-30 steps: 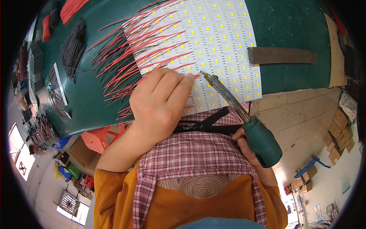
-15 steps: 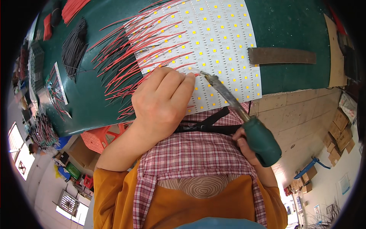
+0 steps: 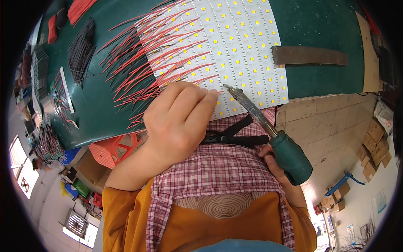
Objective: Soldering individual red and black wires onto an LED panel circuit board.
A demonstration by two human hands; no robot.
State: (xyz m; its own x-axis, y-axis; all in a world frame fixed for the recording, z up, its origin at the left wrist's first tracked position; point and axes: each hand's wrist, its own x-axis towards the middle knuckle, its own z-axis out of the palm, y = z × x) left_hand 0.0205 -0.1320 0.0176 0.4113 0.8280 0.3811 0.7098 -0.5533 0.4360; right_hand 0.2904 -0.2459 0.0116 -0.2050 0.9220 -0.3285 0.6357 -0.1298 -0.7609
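A white LED board with rows of yellow chips lies near the table's front edge. Many red wires and black ones fan out leftward from it. My left hand rests over the board's lower left part, fingers pinched on a red wire whose end pokes out past the fingertips. In my right hand is a soldering iron with a green handle, gripped from below and partly hidden by it. Its tip points up-left over the board, just beyond the wire's end; whether it touches the board I cannot tell.
A dark flat strip overlaps the board's right edge on the green table. Bundles of black wire and red wire lie at left, near a narrow wired board. A red stool stands below the table.
The iron's tip has shifted slightly right and down, away from the wire's end. My left hand has moved a little nearer to me, and the board's rows sit slightly differently in view.
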